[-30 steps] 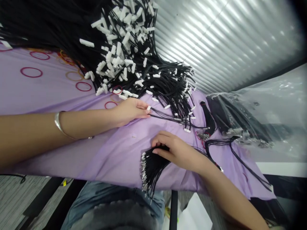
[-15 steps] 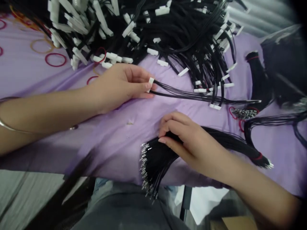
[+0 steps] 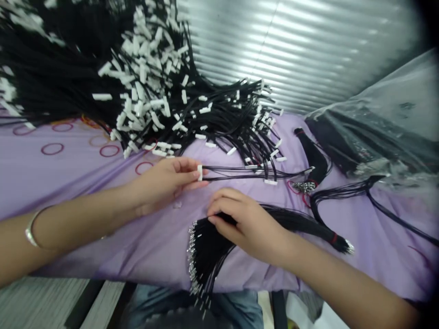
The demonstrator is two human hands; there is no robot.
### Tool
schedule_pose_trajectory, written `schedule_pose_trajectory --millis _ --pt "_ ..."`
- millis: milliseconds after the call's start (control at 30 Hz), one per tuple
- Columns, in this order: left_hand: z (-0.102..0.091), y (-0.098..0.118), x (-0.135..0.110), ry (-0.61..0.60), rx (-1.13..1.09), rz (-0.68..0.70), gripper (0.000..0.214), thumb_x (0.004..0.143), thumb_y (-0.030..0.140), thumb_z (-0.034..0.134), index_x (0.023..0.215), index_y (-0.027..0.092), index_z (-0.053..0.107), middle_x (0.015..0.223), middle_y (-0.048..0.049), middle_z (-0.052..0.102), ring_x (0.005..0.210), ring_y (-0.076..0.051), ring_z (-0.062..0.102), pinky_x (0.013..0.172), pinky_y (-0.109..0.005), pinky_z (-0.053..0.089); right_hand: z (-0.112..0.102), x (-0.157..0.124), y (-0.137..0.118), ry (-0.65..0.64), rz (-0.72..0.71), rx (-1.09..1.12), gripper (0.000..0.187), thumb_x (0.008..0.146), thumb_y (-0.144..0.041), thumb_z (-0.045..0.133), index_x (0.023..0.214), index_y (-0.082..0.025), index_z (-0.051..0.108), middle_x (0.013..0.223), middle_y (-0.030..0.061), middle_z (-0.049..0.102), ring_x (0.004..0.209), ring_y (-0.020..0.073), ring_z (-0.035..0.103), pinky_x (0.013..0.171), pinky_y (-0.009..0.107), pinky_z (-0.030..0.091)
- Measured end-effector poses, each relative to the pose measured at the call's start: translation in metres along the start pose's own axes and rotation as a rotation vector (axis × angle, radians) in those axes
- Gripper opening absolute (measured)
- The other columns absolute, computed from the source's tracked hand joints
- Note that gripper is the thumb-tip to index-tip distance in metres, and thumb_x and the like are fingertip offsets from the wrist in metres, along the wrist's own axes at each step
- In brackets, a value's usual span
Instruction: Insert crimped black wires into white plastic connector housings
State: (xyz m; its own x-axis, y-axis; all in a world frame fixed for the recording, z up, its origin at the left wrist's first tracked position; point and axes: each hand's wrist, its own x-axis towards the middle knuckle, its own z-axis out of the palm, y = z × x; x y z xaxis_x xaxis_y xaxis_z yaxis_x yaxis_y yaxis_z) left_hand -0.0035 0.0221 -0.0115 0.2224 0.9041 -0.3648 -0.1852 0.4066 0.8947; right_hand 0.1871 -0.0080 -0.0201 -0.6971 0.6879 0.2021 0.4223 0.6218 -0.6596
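In the head view, my left hand [image 3: 171, 180] pinches a small white connector [image 3: 200, 172] between thumb and fingers. Thin black wires [image 3: 233, 177] run rightward from it across the cloth. Lower down, my right hand [image 3: 245, 224] lies over a thick bundle of black wires [image 3: 209, 246], whose bright metal terminals fan out on the left. Its thumb and fingertips are drawn together at the bundle's upper edge; whether a single wire is between them cannot be made out. A red band [image 3: 334, 237] ties the bundle's right end.
A large heap of black cables with white connectors [image 3: 144, 105] covers the back left. Loose red rubber bands [image 3: 52, 149] lie on the purple cloth [image 3: 85, 183]. At right are a tied wire bundle [image 3: 312, 157] and a clear plastic bag [image 3: 387, 132]. Behind stands a corrugated metallic surface [image 3: 308, 50].
The view has tilted up, showing more of the heap and the corrugated surface. My left hand still holds the connector, and my right hand stays at the wire bundle.
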Motion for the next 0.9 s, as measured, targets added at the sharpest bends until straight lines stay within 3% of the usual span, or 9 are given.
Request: schedule_pose_trajectory --millis 200,367,500,700,900 --pt "-0.005 -0.009 -0.011 -0.141 0.037 -0.061 0.002 0.084 0.016 0.062 0.084 0.017 0.064 0.089 -0.0005 0.068 0.086 -0.011 0.065 0.085 -0.023 0.052 -0.008 -0.002 0.001 0.065 -0.024 0.054 0.008 0.091 -0.015 0.053 0.091 -0.018 0.060 0.089 0.0023 0.067 0.083 0.0129 0.061 0.076 0.025 0.049" --pt "-0.010 -0.015 -0.012 -0.134 0.064 -0.112 0.008 0.079 0.019 0.070 0.083 0.017 0.063 0.088 -0.0012 0.068 0.082 -0.012 0.065 0.080 -0.021 0.051 -0.015 -0.001 0.003 0.056 0.073 0.251 0.011 0.089 -0.019 0.059 0.093 -0.020 0.068 0.091 -0.0010 0.071 0.083 0.0102 0.066 0.075 0.021 0.049" --pt "-0.012 -0.017 -0.007 -0.128 0.084 -0.158 0.010 0.078 0.020 0.071 0.083 0.017 0.063 0.080 0.0004 0.065 0.076 -0.011 0.065 0.066 -0.016 0.049 -0.017 0.001 0.002 0.041 0.115 0.221 0.013 0.091 -0.021 0.054 0.090 -0.019 0.067 0.087 0.0001 0.068 0.081 0.0104 0.063 0.073 0.022 0.048" --pt "-0.013 -0.019 -0.006 -0.195 0.092 -0.148 0.012 0.079 0.022 0.071 0.083 0.017 0.061 0.087 0.0007 0.066 0.085 -0.011 0.064 0.084 -0.022 0.051 -0.014 0.004 0.010 0.199 0.166 0.052 0.008 0.083 -0.014 0.058 0.079 -0.018 0.064 0.073 -0.0028 0.062 0.066 0.0078 0.054 0.059 0.020 0.040" --pt "-0.013 -0.020 -0.008 -0.210 0.151 -0.135 0.011 0.082 0.024 0.069 0.083 0.017 0.060 0.085 0.0017 0.065 0.081 -0.010 0.066 0.082 -0.021 0.051 -0.003 0.008 0.020 0.178 0.233 0.077 0.010 0.078 -0.012 0.058 0.071 -0.016 0.064 0.067 -0.0026 0.060 0.062 0.0081 0.052 0.057 0.021 0.037"
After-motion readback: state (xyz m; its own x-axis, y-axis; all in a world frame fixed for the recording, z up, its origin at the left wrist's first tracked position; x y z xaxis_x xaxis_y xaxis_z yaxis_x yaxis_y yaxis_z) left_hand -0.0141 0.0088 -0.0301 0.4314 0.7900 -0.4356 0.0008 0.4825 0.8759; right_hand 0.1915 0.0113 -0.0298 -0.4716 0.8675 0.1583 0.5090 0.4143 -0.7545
